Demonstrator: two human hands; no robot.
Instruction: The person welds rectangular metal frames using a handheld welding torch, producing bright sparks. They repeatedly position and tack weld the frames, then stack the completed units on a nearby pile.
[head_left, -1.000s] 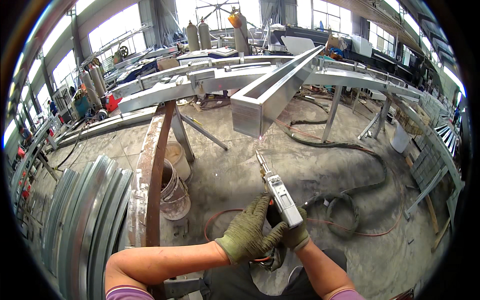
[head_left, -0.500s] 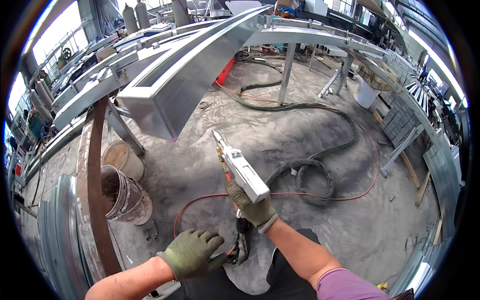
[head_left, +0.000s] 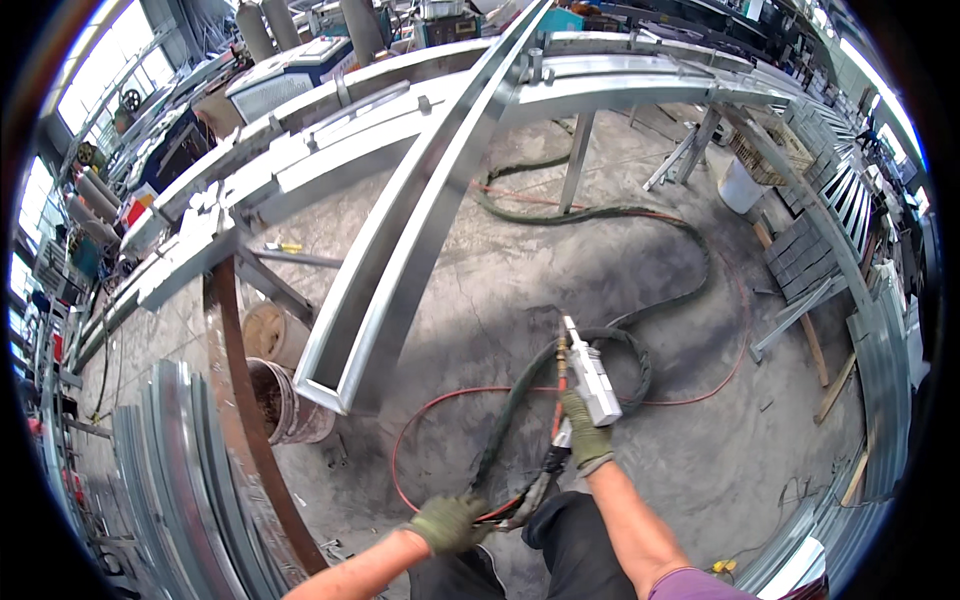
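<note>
My right hand (head_left: pixel 588 430), in a green work glove, is wrapped round the grip of a white handheld welding gun (head_left: pixel 598 388). The nozzle points away from me, over the floor. Brass fittings and an orange line run along the gun's left side. From its rear, a dark sheathed hose (head_left: pixel 540 495) bends down towards my left hand (head_left: pixel 450 523), which is also gloved and slightly blurred. Its fingers are curled at the hose, low in front of my legs. Ahead on the left, a long shiny metal channel (head_left: pixel 372 310) lies across the frame, its near end jutting towards me.
A curved metal frame (head_left: pixel 600 92) on legs spans the far side. Two dirty buckets (head_left: pixel 290 410) stand at left behind a rusty beam (head_left: pixel 245 430). Dark hose and a red line (head_left: pixel 425 405) loop over the floor. Metal strips (head_left: pixel 180 470) are stacked at left; timber (head_left: pixel 835 388) lies right.
The welding gun and my right hand have moved right. My left hand has shifted right and lower, its fingers now curled at the hose. The channel's open top shows more, and the view has shifted.
</note>
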